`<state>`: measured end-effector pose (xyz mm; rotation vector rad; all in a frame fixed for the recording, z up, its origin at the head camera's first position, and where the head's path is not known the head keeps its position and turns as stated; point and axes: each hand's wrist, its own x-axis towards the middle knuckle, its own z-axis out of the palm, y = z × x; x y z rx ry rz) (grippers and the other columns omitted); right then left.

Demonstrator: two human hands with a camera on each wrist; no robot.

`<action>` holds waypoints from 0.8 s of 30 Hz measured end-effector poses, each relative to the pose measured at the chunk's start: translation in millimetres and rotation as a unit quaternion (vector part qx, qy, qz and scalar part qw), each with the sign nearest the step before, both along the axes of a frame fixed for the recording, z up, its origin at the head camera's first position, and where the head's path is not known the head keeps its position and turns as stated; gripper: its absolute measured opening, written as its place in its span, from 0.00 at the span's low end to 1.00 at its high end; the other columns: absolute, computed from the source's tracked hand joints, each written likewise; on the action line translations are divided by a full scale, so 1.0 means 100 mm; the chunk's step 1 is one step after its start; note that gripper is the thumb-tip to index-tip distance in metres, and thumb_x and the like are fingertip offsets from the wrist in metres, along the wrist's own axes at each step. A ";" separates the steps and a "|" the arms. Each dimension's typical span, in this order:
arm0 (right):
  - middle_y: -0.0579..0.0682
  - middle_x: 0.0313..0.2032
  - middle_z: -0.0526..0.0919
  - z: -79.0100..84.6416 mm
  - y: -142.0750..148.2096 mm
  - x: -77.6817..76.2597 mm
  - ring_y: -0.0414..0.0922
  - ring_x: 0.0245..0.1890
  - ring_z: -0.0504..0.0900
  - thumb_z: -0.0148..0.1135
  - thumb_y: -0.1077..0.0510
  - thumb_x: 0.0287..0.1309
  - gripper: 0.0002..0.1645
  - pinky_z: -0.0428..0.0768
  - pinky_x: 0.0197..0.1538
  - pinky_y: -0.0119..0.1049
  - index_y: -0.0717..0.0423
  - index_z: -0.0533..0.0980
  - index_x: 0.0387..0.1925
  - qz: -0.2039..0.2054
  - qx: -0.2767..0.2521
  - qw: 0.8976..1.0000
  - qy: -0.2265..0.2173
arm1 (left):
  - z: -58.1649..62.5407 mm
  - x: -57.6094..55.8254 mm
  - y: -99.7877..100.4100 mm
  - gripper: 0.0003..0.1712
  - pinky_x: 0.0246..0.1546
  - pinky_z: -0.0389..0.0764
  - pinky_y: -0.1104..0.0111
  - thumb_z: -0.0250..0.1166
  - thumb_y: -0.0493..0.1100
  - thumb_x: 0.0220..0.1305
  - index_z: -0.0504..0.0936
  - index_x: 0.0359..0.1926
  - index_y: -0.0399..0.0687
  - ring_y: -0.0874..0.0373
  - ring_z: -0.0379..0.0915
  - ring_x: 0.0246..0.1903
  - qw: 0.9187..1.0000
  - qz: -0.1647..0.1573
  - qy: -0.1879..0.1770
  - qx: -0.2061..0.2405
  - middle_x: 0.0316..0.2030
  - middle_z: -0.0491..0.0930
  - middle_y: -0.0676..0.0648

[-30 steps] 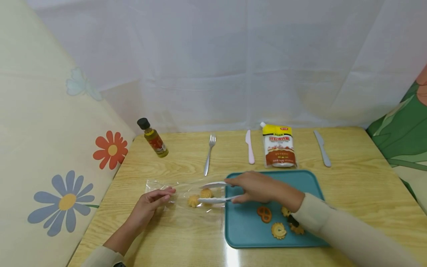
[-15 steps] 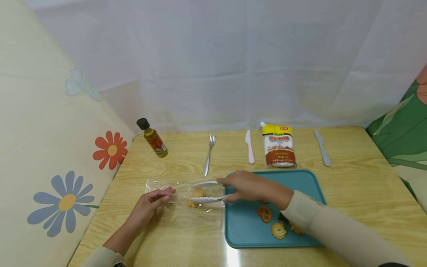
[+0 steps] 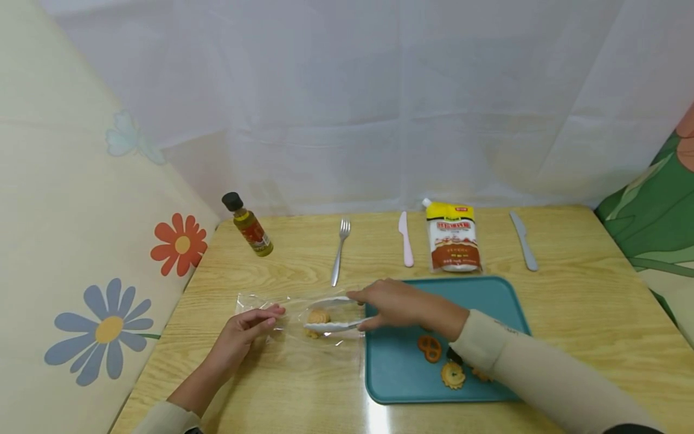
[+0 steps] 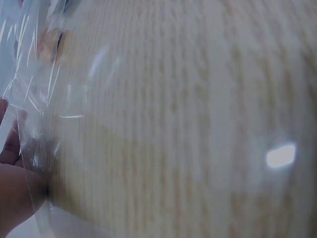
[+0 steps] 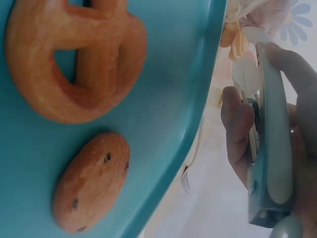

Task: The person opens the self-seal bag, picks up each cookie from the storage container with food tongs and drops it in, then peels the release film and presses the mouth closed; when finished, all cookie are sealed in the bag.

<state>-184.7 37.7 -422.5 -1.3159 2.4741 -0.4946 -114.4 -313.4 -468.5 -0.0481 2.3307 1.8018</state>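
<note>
My left hand [image 3: 244, 331] pinches a clear plastic bag [image 3: 294, 328] that lies on the table. In the left wrist view, the bag's shiny film [image 4: 37, 94] covers part of the fingers. My right hand [image 3: 403, 308] grips a pair of tongs [image 3: 333, 327], whose arms reach left into the bag. A round, swirled cookie [image 3: 318, 316] is between the tong tips, overlapping another cookie beneath it. The right wrist view shows the tongs' pale handle [image 5: 275, 134] within the curled fingers. Whether the tips squeeze the cookie is hard to tell.
A teal tray [image 3: 401, 380] on the right bears a pretzel [image 3: 430, 348], a ring-shaped cookie [image 3: 452, 375] and an oval speckled cookie [image 5: 91, 183]. Behind are an oil bottle [image 3: 253, 232], a fork [image 3: 340, 253], a pink knife [image 3: 405, 241], a pouch [image 3: 454, 238] and a grey knife [image 3: 525, 242].
My right hand has moved left with the tongs, farther into the bag. The swirled cookie has shifted left over the other one. My left hand stays in place.
</note>
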 end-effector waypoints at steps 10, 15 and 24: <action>0.51 0.56 0.86 0.01 0.00 0.01 0.46 0.55 0.84 0.70 0.41 0.65 0.44 0.82 0.58 0.44 0.56 0.68 0.75 -0.003 0.000 1.000 0.000 | -0.02 0.00 -0.02 0.21 0.58 0.72 0.83 0.65 0.41 0.73 0.81 0.58 0.26 0.76 0.72 0.61 1.000 -0.014 0.017 0.011 0.56 0.85 0.54; 0.52 0.58 0.85 0.00 0.01 0.01 0.46 0.57 0.83 0.70 0.41 0.65 0.44 0.81 0.60 0.45 0.55 0.68 0.75 -0.008 0.002 1.000 0.001 | -0.01 0.00 -0.02 0.22 0.58 0.72 0.83 0.65 0.41 0.74 0.81 0.58 0.27 0.77 0.71 0.61 1.000 -0.011 0.011 0.006 0.56 0.85 0.55; 0.52 0.61 0.83 0.00 0.10 0.05 0.48 0.57 0.83 0.69 0.40 0.66 0.45 0.81 0.60 0.47 0.55 0.66 0.76 -0.020 0.002 1.000 -0.011 | -0.02 0.00 -0.01 0.22 0.58 0.73 0.83 0.66 0.41 0.73 0.81 0.58 0.27 0.78 0.72 0.60 1.000 -0.006 0.004 0.002 0.57 0.85 0.55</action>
